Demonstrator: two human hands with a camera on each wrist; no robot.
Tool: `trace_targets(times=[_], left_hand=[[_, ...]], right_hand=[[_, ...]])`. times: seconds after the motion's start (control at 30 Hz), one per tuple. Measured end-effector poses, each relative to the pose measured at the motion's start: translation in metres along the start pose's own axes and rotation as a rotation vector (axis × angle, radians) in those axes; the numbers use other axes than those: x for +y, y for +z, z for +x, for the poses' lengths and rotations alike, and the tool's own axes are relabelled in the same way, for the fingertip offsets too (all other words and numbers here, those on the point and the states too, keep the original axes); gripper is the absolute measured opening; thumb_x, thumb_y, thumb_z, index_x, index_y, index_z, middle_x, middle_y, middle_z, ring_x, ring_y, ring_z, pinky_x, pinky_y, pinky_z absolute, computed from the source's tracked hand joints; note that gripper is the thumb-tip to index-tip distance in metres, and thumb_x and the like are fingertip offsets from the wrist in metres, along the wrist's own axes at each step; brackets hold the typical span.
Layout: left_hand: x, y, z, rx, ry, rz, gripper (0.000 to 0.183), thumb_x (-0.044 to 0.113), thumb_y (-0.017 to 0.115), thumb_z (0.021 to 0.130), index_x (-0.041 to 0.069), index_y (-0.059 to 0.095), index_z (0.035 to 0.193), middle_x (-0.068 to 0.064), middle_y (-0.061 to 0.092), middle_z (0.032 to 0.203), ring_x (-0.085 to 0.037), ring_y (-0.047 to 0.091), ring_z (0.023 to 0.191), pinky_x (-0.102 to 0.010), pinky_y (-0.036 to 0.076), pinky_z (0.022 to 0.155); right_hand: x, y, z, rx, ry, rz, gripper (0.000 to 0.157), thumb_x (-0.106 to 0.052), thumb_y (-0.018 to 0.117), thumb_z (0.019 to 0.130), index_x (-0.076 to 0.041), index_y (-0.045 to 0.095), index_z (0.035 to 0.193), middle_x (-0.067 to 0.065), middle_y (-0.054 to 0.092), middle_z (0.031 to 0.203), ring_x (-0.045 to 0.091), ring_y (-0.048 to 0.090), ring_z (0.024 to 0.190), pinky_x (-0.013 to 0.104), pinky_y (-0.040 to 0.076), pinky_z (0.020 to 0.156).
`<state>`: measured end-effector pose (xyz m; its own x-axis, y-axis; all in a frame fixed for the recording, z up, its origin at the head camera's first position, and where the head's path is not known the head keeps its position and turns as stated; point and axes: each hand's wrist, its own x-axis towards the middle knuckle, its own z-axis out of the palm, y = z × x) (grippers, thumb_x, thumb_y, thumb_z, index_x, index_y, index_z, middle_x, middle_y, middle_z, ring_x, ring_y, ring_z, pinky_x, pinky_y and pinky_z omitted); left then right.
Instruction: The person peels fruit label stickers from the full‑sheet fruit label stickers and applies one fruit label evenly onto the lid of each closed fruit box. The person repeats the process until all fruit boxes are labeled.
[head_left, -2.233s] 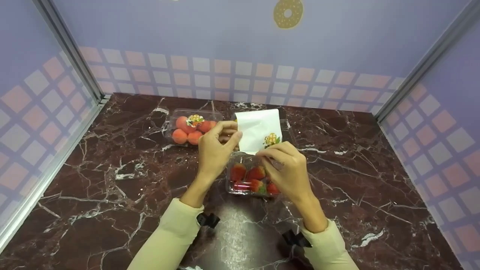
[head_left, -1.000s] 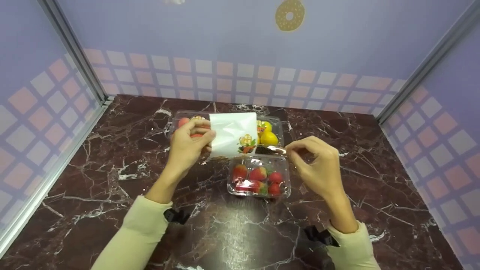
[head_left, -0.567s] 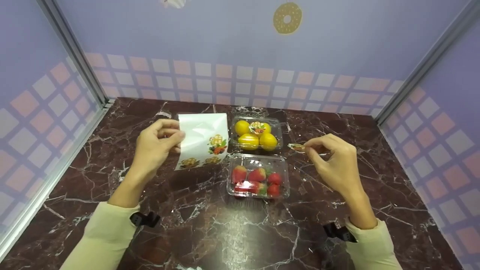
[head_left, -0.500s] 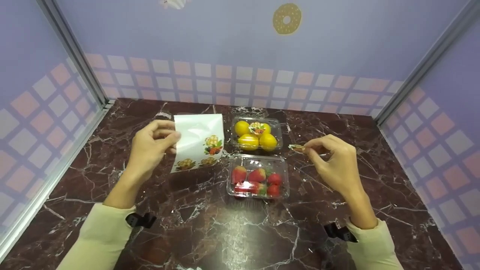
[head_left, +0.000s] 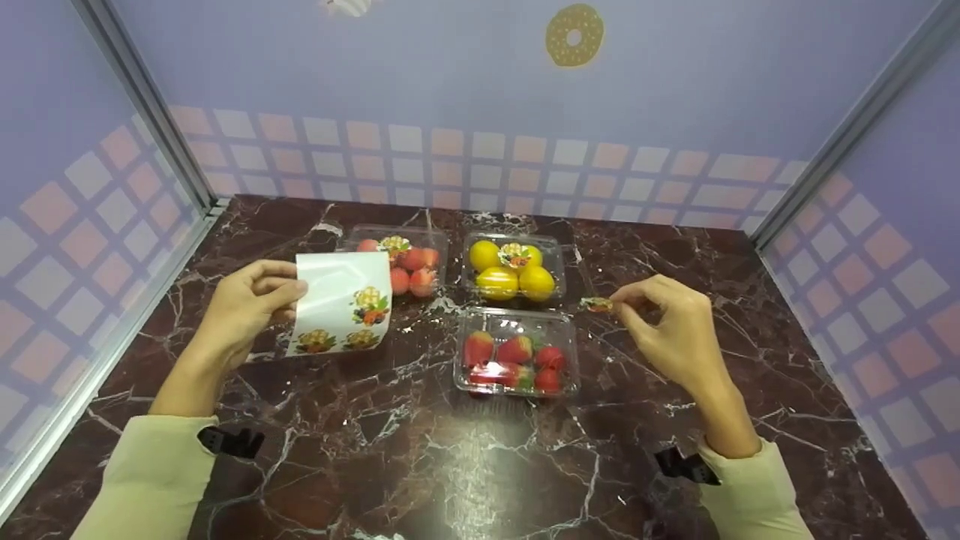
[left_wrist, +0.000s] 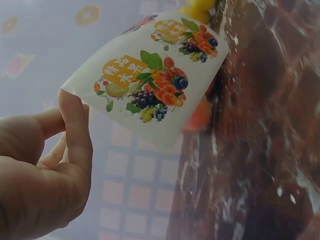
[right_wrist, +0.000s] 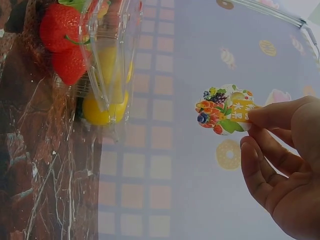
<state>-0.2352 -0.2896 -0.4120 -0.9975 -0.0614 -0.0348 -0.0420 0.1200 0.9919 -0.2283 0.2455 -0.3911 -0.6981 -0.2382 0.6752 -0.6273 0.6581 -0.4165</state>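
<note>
My left hand [head_left: 244,315] pinches the left edge of a white sticker sheet [head_left: 330,292] above the table's left half. Fruit-print stickers show on the sheet's lower and right parts; the left wrist view shows them close up. On the right, thumb and forefinger of my right hand [head_left: 671,326] pinch one peeled fruit sticker [right_wrist: 225,110], held in the air. Between the hands lies a clear clamshell box of strawberries [head_left: 517,352], its lid bare of any sticker. Behind it a box of lemons [head_left: 514,270] carries a fruit sticker on its lid.
Left of the lemons stands a box of round reddish fruit [head_left: 416,262] with a sticker on its lid, partly covered by the sheet. The dark red marble table [head_left: 420,465] is enclosed by purple panels [head_left: 480,90] at the back and both sides.
One sticker has come off the sheet into my right hand, which has moved right. My left hand has carried the sheet left and toward me, uncovering the lemon box and part of the reddish fruit.
</note>
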Motion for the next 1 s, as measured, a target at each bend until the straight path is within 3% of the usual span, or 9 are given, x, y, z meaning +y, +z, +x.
trace_targets(times=[0.4, 0.6, 0.77, 1.0], left_hand=[[-0.042, -0.040, 0.006, -0.021, -0.139, -0.098, 0.042, 0.009, 0.073, 0.101, -0.002, 0.052, 0.136, 0.007, 0.076, 0.097, -0.007, 0.071, 0.086, -0.019, 0.061, 0.080], [-0.054, -0.053, 0.014, -0.020, -0.195, 0.004, 0.055, 0.018, 0.071, 0.104, 0.000, 0.046, 0.149, 0.015, 0.073, 0.101, -0.002, 0.068, 0.093, -0.017, 0.060, 0.082], [-0.061, -0.060, 0.024, -0.004, -0.200, 0.133, 0.061, 0.025, 0.070, 0.104, -0.002, 0.044, 0.153, 0.022, 0.070, 0.099, 0.000, 0.066, 0.090, -0.018, 0.059, 0.083], [-0.064, -0.067, 0.038, 0.016, -0.212, 0.227, 0.064, 0.023, 0.067, 0.106, -0.006, 0.040, 0.156, 0.019, 0.066, 0.099, 0.003, 0.066, 0.091, -0.019, 0.059, 0.091]], right_hand=[[0.002, 0.003, -0.004, -0.026, 0.012, -0.002, 0.018, 0.008, 0.082, 0.086, -0.009, 0.081, 0.090, -0.003, 0.073, 0.084, 0.007, 0.064, 0.073, 0.014, 0.052, 0.067], [0.003, 0.005, -0.006, -0.027, 0.010, 0.013, 0.018, 0.007, 0.082, 0.087, -0.010, 0.081, 0.091, -0.004, 0.072, 0.085, 0.007, 0.064, 0.073, 0.011, 0.051, 0.068], [0.003, 0.006, -0.006, -0.027, 0.013, 0.021, 0.017, 0.006, 0.082, 0.087, -0.011, 0.081, 0.091, -0.005, 0.073, 0.085, 0.007, 0.064, 0.074, 0.012, 0.052, 0.069], [0.003, 0.008, -0.007, -0.030, 0.015, 0.035, 0.018, 0.006, 0.082, 0.087, -0.011, 0.082, 0.091, -0.006, 0.072, 0.085, 0.007, 0.063, 0.074, 0.015, 0.053, 0.069]])
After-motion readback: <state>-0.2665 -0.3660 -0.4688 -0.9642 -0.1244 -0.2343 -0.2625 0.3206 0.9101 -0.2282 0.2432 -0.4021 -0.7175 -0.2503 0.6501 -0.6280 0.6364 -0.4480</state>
